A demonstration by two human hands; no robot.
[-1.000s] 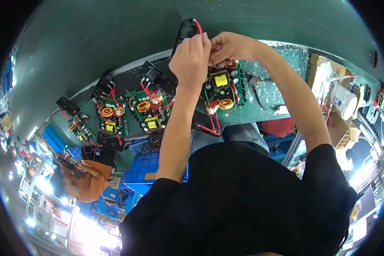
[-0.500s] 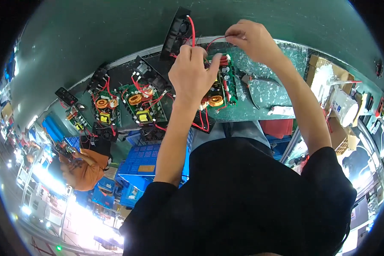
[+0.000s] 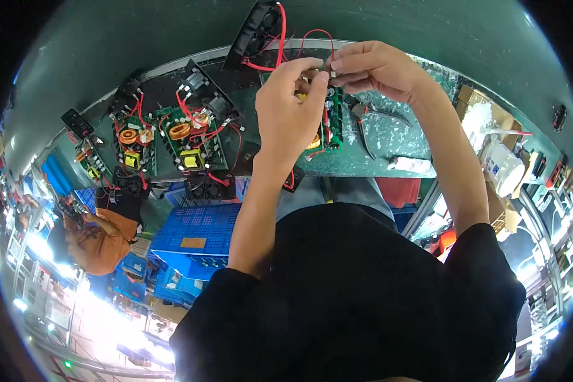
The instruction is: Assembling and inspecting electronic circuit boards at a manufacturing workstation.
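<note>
My right hand (image 3: 383,69) pinches a thin wire lead (image 3: 332,44) near its small white plug (image 3: 333,74). The lead loops up from a black panel with fans (image 3: 256,35) that leans at the back edge of the bench. Close beside the plug is my left hand (image 3: 291,102), fingers curved, with a gap between thumb and forefinger; I see nothing held in it. Beneath the left hand lies a green circuit board (image 3: 335,121), largely covered by that hand. A thick red cable (image 3: 282,38) also runs from the fan panel.
Pliers (image 3: 363,121) lie right of the board, and a white packet (image 3: 411,165) near the front edge. More boards with copper coils (image 3: 179,131) line the left. A white tub (image 3: 504,167) stands at right. Blue crates (image 3: 194,235) sit below; a person in orange (image 3: 105,245) works beyond.
My right hand has brought the wire's end left and down beside my left hand, and the white plug now shows. My left fingers have curved toward it. The whole view has shifted slightly.
</note>
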